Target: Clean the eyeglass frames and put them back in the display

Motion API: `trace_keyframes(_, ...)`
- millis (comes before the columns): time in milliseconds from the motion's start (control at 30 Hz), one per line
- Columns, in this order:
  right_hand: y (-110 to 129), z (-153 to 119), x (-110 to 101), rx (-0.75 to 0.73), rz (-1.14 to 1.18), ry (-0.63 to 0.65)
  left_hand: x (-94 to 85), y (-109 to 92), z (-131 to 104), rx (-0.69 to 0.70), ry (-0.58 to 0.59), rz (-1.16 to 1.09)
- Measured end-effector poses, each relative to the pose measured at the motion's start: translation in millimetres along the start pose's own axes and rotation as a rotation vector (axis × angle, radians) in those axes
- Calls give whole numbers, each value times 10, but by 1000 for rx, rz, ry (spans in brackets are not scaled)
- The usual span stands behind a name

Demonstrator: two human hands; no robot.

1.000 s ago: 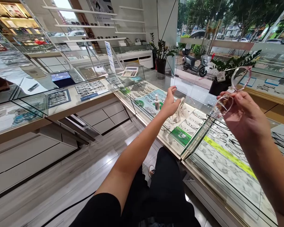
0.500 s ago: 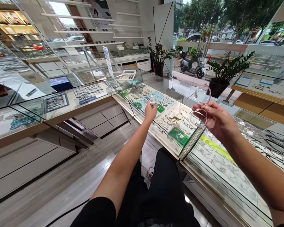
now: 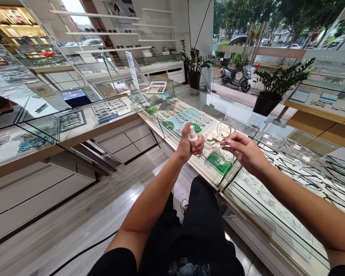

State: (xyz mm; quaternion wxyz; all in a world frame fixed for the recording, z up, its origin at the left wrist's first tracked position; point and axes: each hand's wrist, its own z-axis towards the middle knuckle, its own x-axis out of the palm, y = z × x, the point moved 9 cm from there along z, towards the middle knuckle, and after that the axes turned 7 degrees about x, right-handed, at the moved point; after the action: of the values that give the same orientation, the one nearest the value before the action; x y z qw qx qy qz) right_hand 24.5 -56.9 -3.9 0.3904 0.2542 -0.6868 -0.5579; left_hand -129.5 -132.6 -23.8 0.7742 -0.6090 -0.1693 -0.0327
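Glasses (image 3: pixel 225 153) held above surface (image 3: pixel 245 120), pinched between fingers of right hand (image 3: pixel 248 151). Bottle (image 3: pixel 193 135) now lifted off surface, left hand's (image 3: pixel 189 145) fingers closed round it, thumb raised: both things now in hand, near each other, not touching. Cloth (image 3: pixel 212 137) on surface beyond. Bottle's contents hidden. Case (image 3: pixel 204 172) below holds frames (image 3: pixel 189 115), green card (image 3: pixel 218 161).

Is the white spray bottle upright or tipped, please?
Roughly upright: the spray bottle is nozzle-end up in the left hand, its white top above the curled fingers.
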Motion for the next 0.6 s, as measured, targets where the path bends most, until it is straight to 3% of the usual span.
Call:
trace_keyframes(300, -113, -14, 81, -1, -89, 27, 66, 135, 152, 107, -85, 331)
trace_keyframes(433, -114, -5, 94, -6, -94, 36, 123, 96, 180, 150, -93, 346)
trace_keyframes(600, -79, 13, 44, -11, -39, -3, 212, 89, 114, 99, -44, 301)
